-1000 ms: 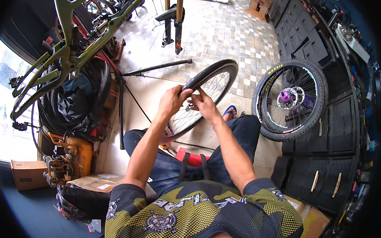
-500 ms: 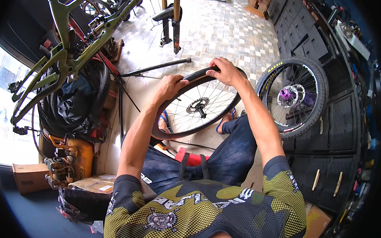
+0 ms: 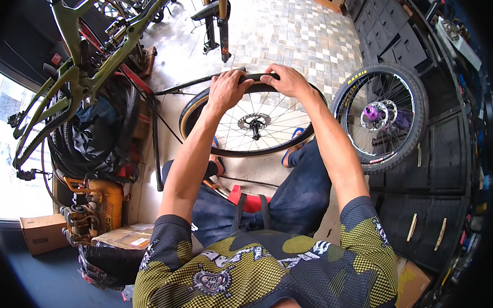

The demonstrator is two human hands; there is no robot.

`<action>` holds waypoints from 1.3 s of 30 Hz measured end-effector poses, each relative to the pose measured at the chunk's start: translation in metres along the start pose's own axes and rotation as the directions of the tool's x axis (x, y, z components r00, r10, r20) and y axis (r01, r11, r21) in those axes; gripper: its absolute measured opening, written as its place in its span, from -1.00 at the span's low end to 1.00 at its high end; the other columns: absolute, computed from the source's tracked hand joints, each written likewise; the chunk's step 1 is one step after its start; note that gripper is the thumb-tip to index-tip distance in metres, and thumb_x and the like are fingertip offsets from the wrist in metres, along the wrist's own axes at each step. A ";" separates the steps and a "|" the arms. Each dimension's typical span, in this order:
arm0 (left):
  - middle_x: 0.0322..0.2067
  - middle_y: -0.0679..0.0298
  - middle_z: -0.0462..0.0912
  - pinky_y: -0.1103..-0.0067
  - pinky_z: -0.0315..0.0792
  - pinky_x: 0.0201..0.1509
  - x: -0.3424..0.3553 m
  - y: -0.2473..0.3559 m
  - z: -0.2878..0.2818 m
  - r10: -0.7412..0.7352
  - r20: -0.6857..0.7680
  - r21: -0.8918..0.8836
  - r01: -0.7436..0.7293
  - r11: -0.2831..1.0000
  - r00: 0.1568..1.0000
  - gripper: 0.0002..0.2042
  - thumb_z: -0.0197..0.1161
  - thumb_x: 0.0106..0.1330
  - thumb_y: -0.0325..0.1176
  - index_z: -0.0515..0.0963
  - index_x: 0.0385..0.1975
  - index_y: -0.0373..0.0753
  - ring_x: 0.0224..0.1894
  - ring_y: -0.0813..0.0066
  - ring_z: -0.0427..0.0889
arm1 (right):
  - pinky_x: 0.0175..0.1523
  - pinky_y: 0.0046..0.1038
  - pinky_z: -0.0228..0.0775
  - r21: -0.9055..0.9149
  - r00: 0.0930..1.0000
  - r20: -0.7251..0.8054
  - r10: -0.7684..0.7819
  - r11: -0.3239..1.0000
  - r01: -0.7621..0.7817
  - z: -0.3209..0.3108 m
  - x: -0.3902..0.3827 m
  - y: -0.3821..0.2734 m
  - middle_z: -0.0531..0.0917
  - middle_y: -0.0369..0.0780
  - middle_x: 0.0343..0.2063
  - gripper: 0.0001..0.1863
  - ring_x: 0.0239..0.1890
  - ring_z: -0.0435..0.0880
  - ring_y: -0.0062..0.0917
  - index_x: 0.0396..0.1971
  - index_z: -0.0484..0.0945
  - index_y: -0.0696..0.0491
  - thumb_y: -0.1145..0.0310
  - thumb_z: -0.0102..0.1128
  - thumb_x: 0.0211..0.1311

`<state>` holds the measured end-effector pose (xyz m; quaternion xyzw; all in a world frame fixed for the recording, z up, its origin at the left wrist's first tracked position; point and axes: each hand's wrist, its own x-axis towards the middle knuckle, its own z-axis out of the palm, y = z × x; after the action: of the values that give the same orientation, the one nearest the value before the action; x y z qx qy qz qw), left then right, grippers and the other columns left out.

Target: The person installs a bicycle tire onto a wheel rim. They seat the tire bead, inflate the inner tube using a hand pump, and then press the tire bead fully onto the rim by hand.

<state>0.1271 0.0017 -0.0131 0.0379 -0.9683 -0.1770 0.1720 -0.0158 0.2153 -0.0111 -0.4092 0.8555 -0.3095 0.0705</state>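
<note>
A spoked bicycle wheel point(image 3: 255, 122) with a disc rotor stands tilted between my feet, its lower edge toward me. Around its rim lies a black tyre point(image 3: 186, 116) with a tan sidewall showing at the left. My left hand point(image 3: 228, 90) is closed over the far top of the tyre, thumb pointing inward. Close beside it, my right hand point(image 3: 288, 80) grips the same stretch, its thumb pressed on the tyre. The palms hide part of the tyre, and the fingertips on its far side are hidden.
On the right, a knobby-tyred wheel point(image 3: 379, 118) with a purple hub leans against black drawers point(image 3: 444, 151). A green bike frame point(image 3: 78, 73) hangs at the left, above bundled tyres point(image 3: 126, 118). An orange compressor point(image 3: 105, 201) and cardboard boxes point(image 3: 43, 233) stand at lower left.
The wheel has swung from a slant to a more level position, its left side rising. My hands have moved farther away and closer together along the tyre.
</note>
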 end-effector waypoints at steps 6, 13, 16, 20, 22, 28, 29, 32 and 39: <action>-0.10 0.03 0.74 0.17 0.41 0.19 -0.009 -0.015 0.005 -0.001 -0.097 0.077 0.009 0.997 0.995 -0.46 0.16 0.56 0.20 0.62 0.07 -0.23 0.04 0.01 0.69 | 0.12 -0.10 0.54 -0.064 0.991 0.103 -0.082 0.994 0.089 0.004 0.018 -0.012 0.78 0.05 -0.15 -0.37 -0.01 0.74 0.00 -0.08 0.74 0.10 -0.26 0.19 0.48; -0.18 0.04 0.72 0.11 0.44 0.05 -0.007 -0.021 0.009 -0.032 -0.146 0.147 0.053 0.988 0.989 -0.45 0.10 0.57 0.23 0.56 -0.08 -0.25 -0.05 -0.04 0.70 | 0.10 -0.11 0.55 -0.068 0.991 0.115 0.064 0.996 -0.056 0.016 0.028 -0.027 0.81 -0.01 -0.13 -0.46 0.00 0.76 -0.03 0.03 0.72 0.01 -0.20 0.20 0.51; -0.27 0.07 0.66 0.09 0.44 -0.01 0.000 -0.025 0.016 -0.014 -0.213 0.165 0.050 0.985 0.977 -0.46 0.10 0.56 0.24 0.53 -0.17 -0.23 -0.13 -0.05 0.67 | 0.09 -0.05 0.54 -0.150 0.998 -0.055 0.020 0.988 -0.028 0.032 0.029 -0.030 0.80 -0.02 -0.17 -0.54 -0.01 0.74 0.01 -0.06 0.70 0.03 -0.10 0.13 0.56; -0.24 0.06 0.70 0.10 0.44 0.05 0.005 -0.027 0.022 -0.082 -0.212 0.157 0.116 0.981 0.974 -0.43 0.11 0.54 0.27 0.59 -0.17 -0.25 -0.09 -0.02 0.67 | 0.15 -0.01 0.43 -0.283 0.985 -0.159 -0.064 0.959 0.017 0.050 0.029 -0.028 0.80 -0.05 -0.15 -0.48 0.02 0.72 -0.10 -0.03 0.70 0.06 -0.13 0.06 0.60; -0.22 0.05 0.73 0.10 0.43 0.10 0.006 -0.030 0.027 -0.109 -0.243 0.163 0.151 0.975 0.964 -0.41 0.14 0.52 0.28 0.64 -0.17 -0.27 -0.05 0.00 0.66 | 0.15 -0.01 0.42 -0.310 0.980 -0.180 -0.079 0.951 0.020 0.056 0.033 -0.030 0.79 -0.06 -0.16 -0.50 0.02 0.70 -0.11 -0.04 0.69 0.05 -0.12 0.05 0.60; -0.23 0.03 0.70 0.09 0.42 0.09 0.016 -0.031 0.031 -0.130 -0.215 0.162 0.166 0.973 0.968 -0.43 0.10 0.54 0.28 0.60 -0.15 -0.23 -0.06 -0.06 0.66 | 0.18 -0.02 0.40 -0.336 0.980 -0.201 -0.015 0.940 -0.055 0.057 0.040 -0.032 0.78 -0.03 -0.13 -0.52 0.03 0.69 -0.09 -0.03 0.68 0.06 -0.08 0.06 0.60; -0.22 0.04 0.70 0.09 0.43 0.09 0.018 -0.033 0.029 -0.133 -0.213 0.169 0.170 0.971 0.968 -0.43 0.08 0.55 0.28 0.59 -0.14 -0.22 -0.06 -0.07 0.66 | 0.19 -0.02 0.40 -0.326 0.982 -0.190 -0.001 0.943 -0.062 0.057 0.040 -0.032 0.78 -0.03 -0.12 -0.53 0.04 0.69 -0.08 -0.02 0.68 0.05 -0.08 0.06 0.60; -0.16 0.04 0.70 0.07 0.42 0.12 0.018 -0.032 0.030 -0.122 -0.198 0.157 0.154 0.976 0.973 -0.44 0.09 0.54 0.28 0.59 -0.07 -0.19 -0.02 -0.07 0.66 | 0.23 -0.03 0.40 -0.273 0.985 -0.172 0.019 0.960 -0.066 0.053 0.040 -0.025 0.79 -0.04 -0.09 -0.52 0.08 0.67 -0.03 0.05 0.70 -0.02 -0.11 0.06 0.58; -0.28 -0.14 0.72 0.07 0.51 -0.01 0.002 -0.038 -0.003 -0.139 -0.139 -0.170 0.114 0.979 0.981 -0.48 -0.12 0.72 0.01 0.64 -0.23 -0.30 -0.12 -0.19 0.69 | 0.08 0.01 0.56 -0.177 0.994 -0.103 0.038 0.983 -0.056 0.035 0.032 -0.045 0.83 -0.03 -0.30 -0.34 -0.13 0.80 -0.01 -0.26 0.81 0.01 -0.25 -0.07 0.60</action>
<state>0.1263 -0.0355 -0.0235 0.0988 -0.9308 -0.2620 0.2351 0.0056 0.1533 -0.0083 -0.3777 0.8918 -0.2493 -0.0019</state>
